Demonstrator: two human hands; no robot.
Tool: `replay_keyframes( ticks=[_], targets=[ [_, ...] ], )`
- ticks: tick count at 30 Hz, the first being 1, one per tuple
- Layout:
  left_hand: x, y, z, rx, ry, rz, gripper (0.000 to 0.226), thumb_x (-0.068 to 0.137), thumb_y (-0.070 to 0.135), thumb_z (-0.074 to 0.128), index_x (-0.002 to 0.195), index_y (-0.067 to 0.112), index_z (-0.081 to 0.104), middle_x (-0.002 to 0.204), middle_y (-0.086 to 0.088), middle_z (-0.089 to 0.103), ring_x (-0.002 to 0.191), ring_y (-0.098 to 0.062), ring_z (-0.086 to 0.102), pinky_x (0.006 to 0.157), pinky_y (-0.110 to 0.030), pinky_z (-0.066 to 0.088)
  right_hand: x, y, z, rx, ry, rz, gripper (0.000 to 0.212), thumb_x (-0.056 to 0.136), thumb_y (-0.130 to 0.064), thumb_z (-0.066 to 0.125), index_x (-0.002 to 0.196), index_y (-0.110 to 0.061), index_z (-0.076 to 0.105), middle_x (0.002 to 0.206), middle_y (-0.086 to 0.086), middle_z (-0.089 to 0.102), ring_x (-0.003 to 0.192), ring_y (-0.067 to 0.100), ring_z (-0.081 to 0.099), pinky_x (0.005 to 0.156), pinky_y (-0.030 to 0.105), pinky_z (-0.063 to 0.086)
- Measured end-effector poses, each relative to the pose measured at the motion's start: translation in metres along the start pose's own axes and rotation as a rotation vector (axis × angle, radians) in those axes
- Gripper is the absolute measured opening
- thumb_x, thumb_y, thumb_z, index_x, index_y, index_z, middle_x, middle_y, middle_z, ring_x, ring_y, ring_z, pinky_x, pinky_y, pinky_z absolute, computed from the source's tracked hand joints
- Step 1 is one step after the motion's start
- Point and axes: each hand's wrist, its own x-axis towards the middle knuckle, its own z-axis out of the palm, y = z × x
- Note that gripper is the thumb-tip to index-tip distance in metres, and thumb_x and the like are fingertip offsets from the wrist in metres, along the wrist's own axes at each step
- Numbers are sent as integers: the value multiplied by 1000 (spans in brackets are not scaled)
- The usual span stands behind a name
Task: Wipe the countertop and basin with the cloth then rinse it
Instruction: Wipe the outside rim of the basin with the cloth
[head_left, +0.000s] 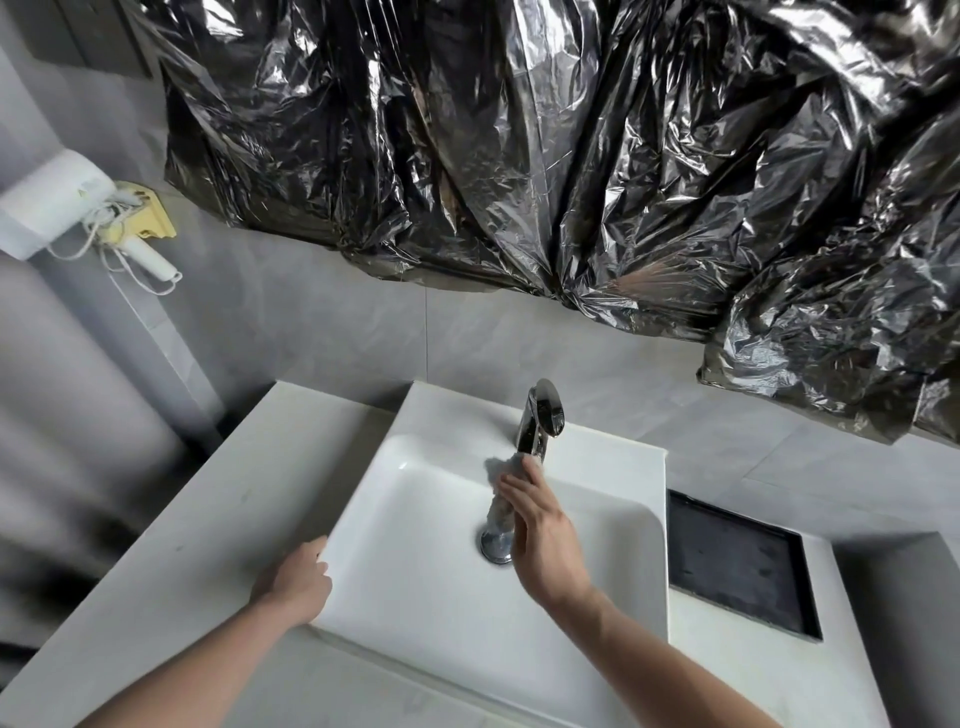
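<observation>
A white rectangular basin (415, 587) sits on a pale countertop (223, 519). A chrome tap (540, 415) stands at the basin's back rim, and a chrome drain (496, 545) lies in the bowl. My right hand (540, 535) holds a grey cloth (504, 483) just under the tap's spout; the cloth hangs down over the drain. I cannot tell whether water is running. My left hand (296, 582) rests on the basin's left rim, fingers curled over the edge, with nothing in it.
Crinkled black plastic sheeting (571, 156) covers the wall above the tap. A dark rectangular recess (737, 566) is cut into the countertop at the right. A white hair dryer (52, 208) hangs on the left wall.
</observation>
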Motion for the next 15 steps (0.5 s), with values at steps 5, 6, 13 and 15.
replay_keyframes(
  ticks=[5,6,13,15],
  targets=[
    [1,-4,-2,-19,-54,-20,42,80,18,42,114,33,61,111,8,72,98,-20,65,86,-29,54,2,13,-2,-10,21,46,45,92,5,48,130,-8,69,145,-1,61,152,-7,21,119,22,34],
    [1,-5,-3,-31,-65,-25,48,79,18,41,120,34,60,115,7,71,103,-20,66,90,-30,54,5,13,-5,-17,26,51,47,89,7,49,130,-7,69,144,-2,62,151,-10,20,118,21,35],
    [-25,18,0,141,-85,-35,71,92,19,41,159,18,17,163,-4,27,147,-28,32,117,-35,33,-6,-20,-15,148,69,170,48,91,12,47,112,-25,69,100,-26,71,125,-3,58,91,10,45],
    [-33,31,-1,175,-16,35,72,93,23,44,159,17,14,164,0,18,146,-28,27,118,-38,29,-21,-10,-12,143,28,337,35,94,3,50,106,-24,69,91,-26,72,96,4,69,78,18,48]
  ],
)
